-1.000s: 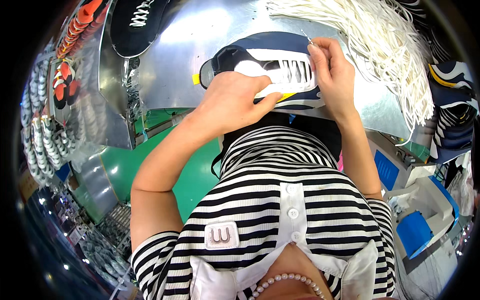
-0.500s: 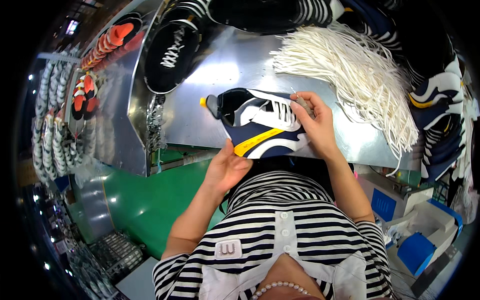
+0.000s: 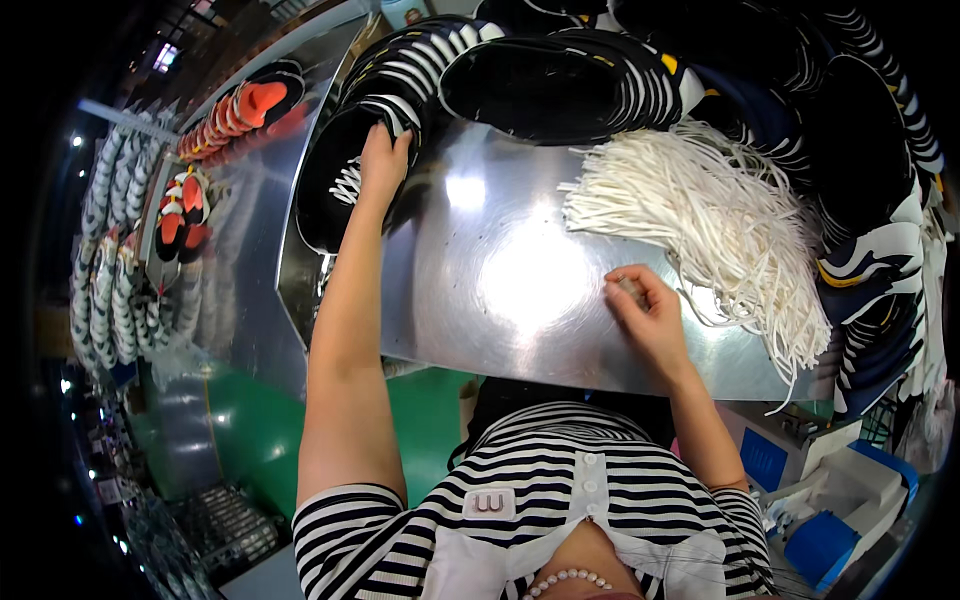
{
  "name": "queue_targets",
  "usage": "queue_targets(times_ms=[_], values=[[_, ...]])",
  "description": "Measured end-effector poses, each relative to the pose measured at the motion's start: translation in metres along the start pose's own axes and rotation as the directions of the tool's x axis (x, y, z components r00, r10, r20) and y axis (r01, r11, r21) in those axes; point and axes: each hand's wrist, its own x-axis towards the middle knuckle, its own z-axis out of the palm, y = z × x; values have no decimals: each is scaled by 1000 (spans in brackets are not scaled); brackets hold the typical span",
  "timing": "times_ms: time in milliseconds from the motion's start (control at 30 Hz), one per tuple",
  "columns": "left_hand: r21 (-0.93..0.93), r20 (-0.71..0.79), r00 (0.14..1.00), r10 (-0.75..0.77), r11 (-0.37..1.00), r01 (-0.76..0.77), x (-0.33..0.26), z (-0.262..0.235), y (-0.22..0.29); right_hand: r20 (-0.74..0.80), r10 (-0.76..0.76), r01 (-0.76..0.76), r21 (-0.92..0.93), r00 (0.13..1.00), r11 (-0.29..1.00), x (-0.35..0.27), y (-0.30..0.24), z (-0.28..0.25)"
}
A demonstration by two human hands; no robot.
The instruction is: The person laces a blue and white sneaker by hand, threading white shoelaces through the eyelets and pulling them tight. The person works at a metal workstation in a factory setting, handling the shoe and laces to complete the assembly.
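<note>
At the far left of the metal table, my left hand (image 3: 384, 165) is stretched out with its fingers closed on the end of a dark shoe upper (image 3: 400, 110) with white trim, at a row of stacked uppers. White laces (image 3: 346, 181) criss-cross on the black upper beside my wrist; my hand hides part of it. Above the middle right of the table, my right hand (image 3: 648, 310) is curled around a small tool with a short greyish handle (image 3: 632, 289). Its thin tip cannot be made out now. A heap of loose white laces (image 3: 690, 215) lies right of that hand.
Nested dark uppers (image 3: 540, 90) line the back of the table (image 3: 430, 300), and more navy and white ones (image 3: 875, 265) stand along its right side. Orange uppers (image 3: 235, 112) sit at the left. A white and blue machine (image 3: 830, 500) stands at the lower right.
The navy, white and yellow shoe upper has left the table's front. My left hand has gone from it to the far-left stack. My right hand has drawn back slightly, still with the tool.
</note>
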Motion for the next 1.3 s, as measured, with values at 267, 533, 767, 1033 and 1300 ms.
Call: queue_targets(times_ms=[267,533,767,1033,1300], values=[[-18,-33,993,114,993,-115,-46,-21,128,-236,85,-74,55,968,996,1,25,-48],[300,384,801,460,758,-579,97,49,242,29,-159,162,-138,987,977,5,-10,-20],[329,283,864,416,804,-495,43,2,250,-167,-38,53,88,985,995,-15,21,-51],[261,6,996,-85,962,81,-107,-37,168,-311,-235,142,-292,921,946,13,-7,-63],[-13,-181,982,-51,999,49,-57,-10,133,-267,-534,129,-795,802,593,137,-21,-94]])
